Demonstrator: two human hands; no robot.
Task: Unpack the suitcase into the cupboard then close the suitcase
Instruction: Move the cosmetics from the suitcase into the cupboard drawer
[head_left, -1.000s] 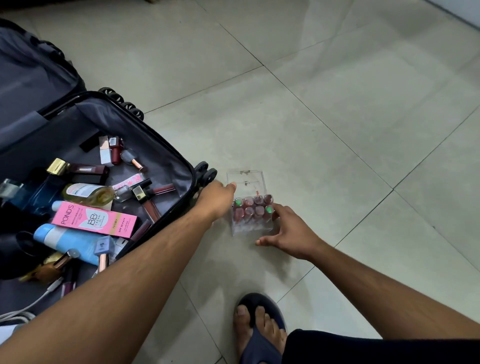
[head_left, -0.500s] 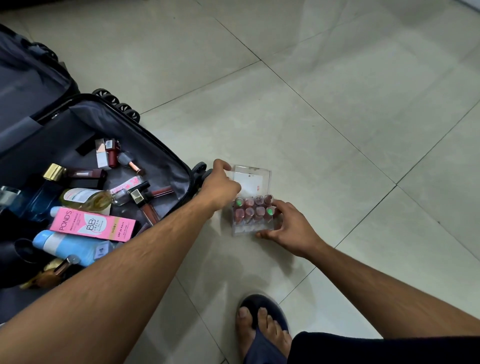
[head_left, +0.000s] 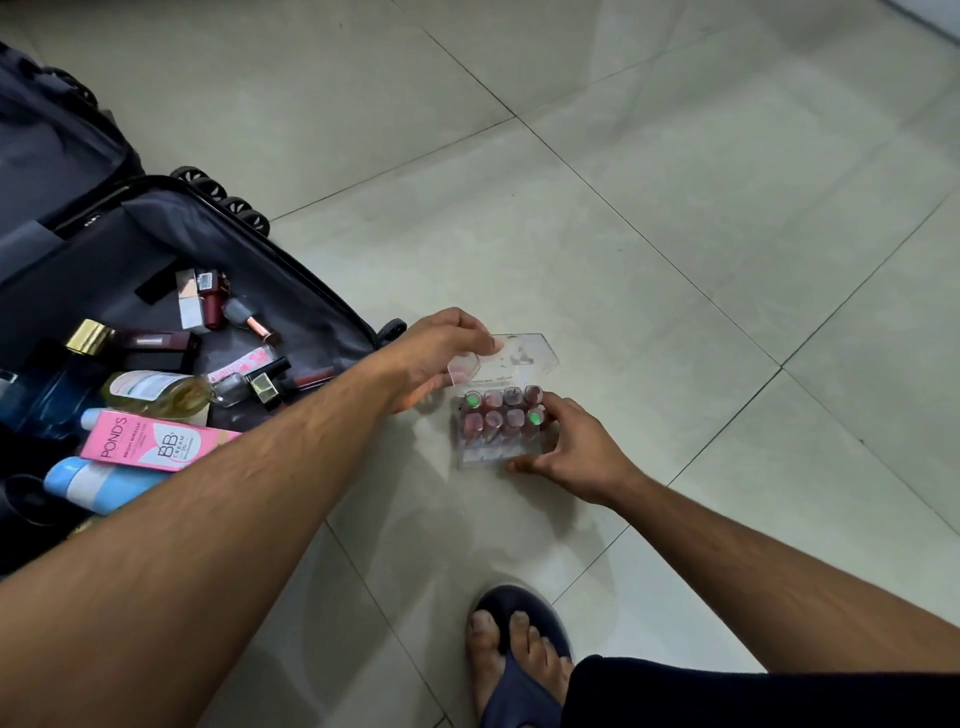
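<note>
Whereas one second ago the hinged lid of the small clear plastic organiser box (head_left: 498, 434) lay flat open on the pale tiled floor (head_left: 675, 249), it is now raised, and your left hand (head_left: 441, 353) has moved from the box's left edge to the lid's left corner, which its fingertips pinch. Your right hand (head_left: 569, 452) stays on the right side of the box, fingers curled on its rim and thumb at the near corner, grasping it. The camera has tilted slightly; the box has not left its place on the floor, just right of the open black soft-lined suitcase (head_left: 156, 208).

Contents of the box: two rows of upright lipstick tubes (head_left: 501, 413), mostly pink-red tops, two with green tops.

Contents of the suitcase: a pink rectangular carton marked POND'S BB cream (head_left: 150, 441), a light blue tube (head_left: 98, 486) beneath it, a clear bottle of yellowish liquid (head_left: 156, 392), a dark bottle with a gold cap (head_left: 91, 338) and several loose lipsticks, all lying flat.

Your foot in a dark blue sandal (head_left: 519, 670) stands near the box
</note>
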